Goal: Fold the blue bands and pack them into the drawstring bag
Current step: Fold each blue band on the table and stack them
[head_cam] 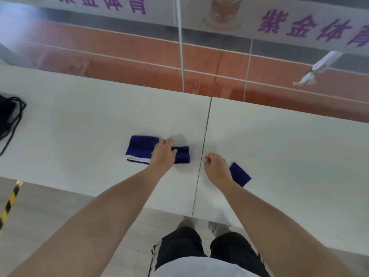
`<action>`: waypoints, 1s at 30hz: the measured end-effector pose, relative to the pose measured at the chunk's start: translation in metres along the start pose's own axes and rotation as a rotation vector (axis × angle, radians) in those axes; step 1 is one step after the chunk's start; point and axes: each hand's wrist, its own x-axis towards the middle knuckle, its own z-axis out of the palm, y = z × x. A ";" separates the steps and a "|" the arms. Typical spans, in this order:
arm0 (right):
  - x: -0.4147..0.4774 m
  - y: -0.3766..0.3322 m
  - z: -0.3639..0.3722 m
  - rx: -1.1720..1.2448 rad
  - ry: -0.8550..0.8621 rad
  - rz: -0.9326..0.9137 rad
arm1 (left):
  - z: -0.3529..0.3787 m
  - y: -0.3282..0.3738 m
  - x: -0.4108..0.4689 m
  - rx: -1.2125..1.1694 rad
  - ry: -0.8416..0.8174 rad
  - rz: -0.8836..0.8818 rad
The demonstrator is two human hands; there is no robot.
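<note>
While the left hand (pixel 162 154) is pressing flat and open on the folded band (pixel 142 149), the right hand (pixel 216 166), loosely curled and empty, is hovering just right of it. The fold is likely springing open if pressure lifts. Second band (pixel 239 174) is lying further right, bag (pixel 9 116) far left.

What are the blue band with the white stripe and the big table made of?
The blue band looks like soft knitted or woven cloth: matte, lying limp and folded flat. The table looks like hard, smooth white laminate or painted board; which one is unclear.
</note>
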 end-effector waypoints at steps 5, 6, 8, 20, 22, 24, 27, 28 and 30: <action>-0.008 0.038 -0.032 -0.144 0.062 0.047 | 0.016 0.016 -0.001 0.216 0.069 0.254; -0.009 0.046 -0.037 -0.169 0.077 0.072 | 0.020 0.020 -0.002 0.224 0.080 0.281; -0.009 0.060 -0.045 -0.216 0.122 0.108 | 0.027 0.029 -0.004 0.226 0.119 0.313; -0.031 0.108 -0.036 -0.530 0.068 0.191 | 0.075 0.073 -0.020 0.222 0.110 0.672; -0.032 0.111 -0.032 -0.492 0.085 0.200 | 0.087 0.080 -0.026 0.225 0.003 0.710; -0.031 0.114 -0.031 -0.433 0.107 0.211 | 0.099 0.086 -0.031 0.252 -0.093 0.734; -0.030 0.120 -0.030 -0.310 0.118 0.181 | 0.112 0.094 -0.036 0.244 -0.194 0.689; -0.031 0.123 -0.031 -0.264 0.123 0.169 | 0.116 0.098 -0.037 0.210 -0.213 0.657; -0.037 0.129 -0.036 -0.157 0.145 0.160 | 0.119 0.110 -0.041 0.130 -0.252 0.575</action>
